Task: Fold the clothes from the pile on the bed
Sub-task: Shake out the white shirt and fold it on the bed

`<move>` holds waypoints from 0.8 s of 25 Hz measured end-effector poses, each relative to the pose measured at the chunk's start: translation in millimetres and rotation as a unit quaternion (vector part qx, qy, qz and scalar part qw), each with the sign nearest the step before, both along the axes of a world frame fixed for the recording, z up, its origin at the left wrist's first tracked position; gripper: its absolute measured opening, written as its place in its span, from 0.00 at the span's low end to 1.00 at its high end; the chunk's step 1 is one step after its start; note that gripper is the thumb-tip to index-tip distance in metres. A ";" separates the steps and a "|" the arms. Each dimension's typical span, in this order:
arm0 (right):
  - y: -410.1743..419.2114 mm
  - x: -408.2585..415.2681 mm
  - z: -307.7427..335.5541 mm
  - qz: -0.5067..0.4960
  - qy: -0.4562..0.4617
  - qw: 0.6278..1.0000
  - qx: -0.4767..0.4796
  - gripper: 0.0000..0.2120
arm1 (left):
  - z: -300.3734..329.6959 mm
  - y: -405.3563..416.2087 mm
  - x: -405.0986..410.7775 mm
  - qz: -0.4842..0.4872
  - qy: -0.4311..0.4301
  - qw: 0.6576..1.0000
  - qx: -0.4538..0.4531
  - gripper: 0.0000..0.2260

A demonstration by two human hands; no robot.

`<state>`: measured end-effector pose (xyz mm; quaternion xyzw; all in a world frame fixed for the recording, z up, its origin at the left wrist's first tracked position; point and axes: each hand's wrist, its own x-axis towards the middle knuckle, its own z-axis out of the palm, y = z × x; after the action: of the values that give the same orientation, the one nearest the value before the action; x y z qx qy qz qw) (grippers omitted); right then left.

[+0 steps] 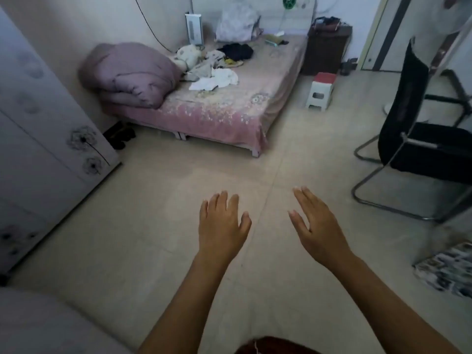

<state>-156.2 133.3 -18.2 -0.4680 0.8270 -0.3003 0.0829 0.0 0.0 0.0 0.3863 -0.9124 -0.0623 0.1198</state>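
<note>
A low bed (217,116) with a pink flowered sheet stands across the room, far from me. On it lies a loose pile of clothes (214,70): white and beige pieces in front, a black garment (238,51) behind. My left hand (222,223) and my right hand (316,226) are stretched out over the bare floor, palms down, fingers straight, holding nothing. Both hands are well short of the bed.
A folded mauve quilt (127,72) fills the bed's left end. A white wardrobe (38,139) lines the left wall. A small red-topped stool (321,90) stands right of the bed, a black chair (421,139) further right. A dark cabinet (328,47) stands at the bed's head.
</note>
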 end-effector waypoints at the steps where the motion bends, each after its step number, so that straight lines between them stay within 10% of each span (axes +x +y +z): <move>1: 7.8 2.2 -8.7 -0.012 -0.018 1.000 0.009 0.34 | -10.6 4.1 3.2 -0.004 0.007 1.000 0.016 0.23; 20: -45.1 -67.5 -53.1 0.005 -0.079 0.984 0.157 0.25 | -56.4 -46.6 -86.0 -0.049 -0.108 0.984 0.136 0.26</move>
<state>-223.7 88.1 -71.3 -0.4280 0.8524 -0.2024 0.2220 -86.0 -46.6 -56.4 0.3584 -0.9209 -0.1492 -0.0364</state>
